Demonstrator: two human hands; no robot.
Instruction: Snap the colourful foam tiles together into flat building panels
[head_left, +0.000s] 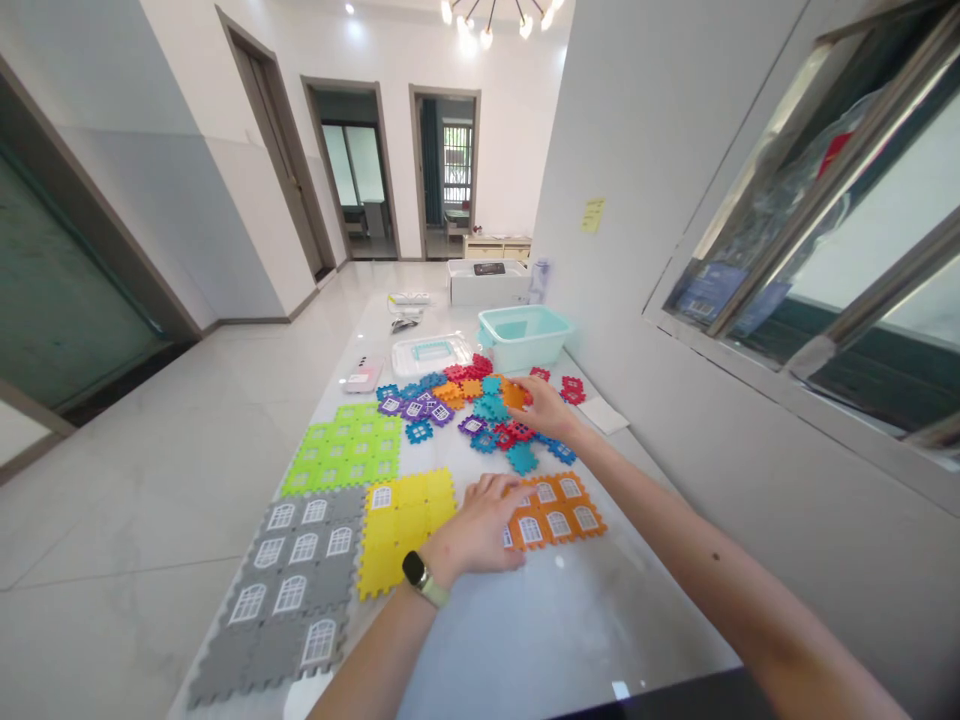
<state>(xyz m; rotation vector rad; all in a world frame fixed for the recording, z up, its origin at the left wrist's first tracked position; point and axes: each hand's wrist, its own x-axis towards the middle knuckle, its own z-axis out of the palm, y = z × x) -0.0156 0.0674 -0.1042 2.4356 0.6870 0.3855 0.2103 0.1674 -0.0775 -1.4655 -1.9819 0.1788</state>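
Note:
My left hand (pixel 487 525) lies over the left end of a panel of joined orange tiles (pixel 559 522), fingers stretched out and partly covering it. White window shapes fill its tiles. My right hand (pixel 544 405) reaches into a loose pile of interlocking tiles, thumb and fingers closed around an orange tile (pixel 514 393). Teal tiles (pixel 491 408), red tiles (pixel 504 437) and purple tiles (pixel 420 407) lie around it. Left of my left hand is a yellow panel (pixel 409 515). Beyond that are a grey panel (pixel 300 590) and a green panel (pixel 345 447).
A mint plastic bin (pixel 525 340) stands behind the pile, beside its clear lid (pixel 431 353). A pink phone (pixel 364 375) lies near the table's left edge. Farther back is a white box (pixel 487 288). The wall (pixel 600 290) runs along the right side.

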